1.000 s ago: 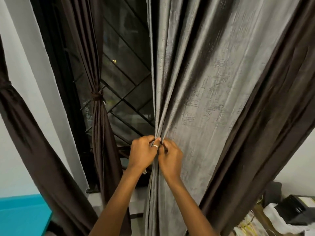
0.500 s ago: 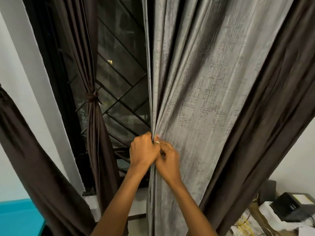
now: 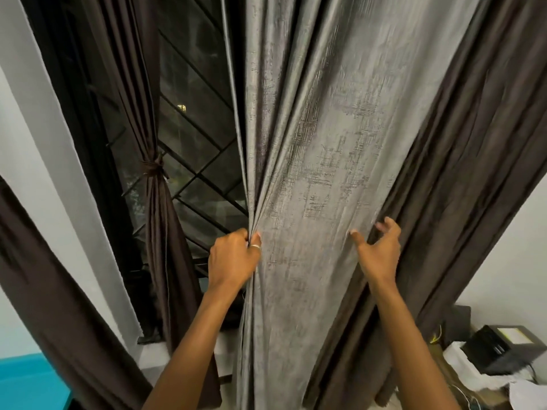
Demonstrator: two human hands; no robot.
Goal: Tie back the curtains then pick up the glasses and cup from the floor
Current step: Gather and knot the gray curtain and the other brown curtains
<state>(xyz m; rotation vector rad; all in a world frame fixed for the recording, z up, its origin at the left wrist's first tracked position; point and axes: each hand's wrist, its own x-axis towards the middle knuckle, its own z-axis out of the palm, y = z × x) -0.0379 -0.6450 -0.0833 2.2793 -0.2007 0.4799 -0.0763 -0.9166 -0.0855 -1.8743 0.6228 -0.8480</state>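
1. Far left, down low: a teal block (image 3: pixel 26 380) sits in the corner. Above it a dark brown curtain (image 3: pixel 59 306) sweeps diagonally across the white wall (image 3: pixel 44 128).
2. Moving in, here's the tied curtain (image 3: pixel 159 261), dark brown and cinched at the waist by a tie (image 3: pixel 152 168). It hangs in front of the window grille (image 3: pixel 204 176), whose dark bars cross in diamonds against black glass.
3. Now my left hand (image 3: pixel 233 258): fingers curled in, and the thumb, with a ring (image 3: pixel 255 247) on it, pressed against them. It's clamping the bunched left edge of the grey curtain (image 3: pixel 325 173), and folds fan upward from that grip.
4. The grey curtain fills the middle, running from the top of the view down past both my forearms. It hangs between the tied curtain and the brown panel (image 3: pixel 461 202) on its right.
5. My right hand (image 3: pixel 379 250) is well apart from the left, spread wide with the fingers a little crooked, holding nothing. It's up at the grey curtain's right side, where the grey meets the brown panel. The fingertips are blurred, so I can't tell if they touch the cloth.
6. The brown panel slants down just beside the grey, hanging loose.
7. Bottom right: a black box (image 3: pixel 503 347) sits among white papers (image 3: pixel 461 361).
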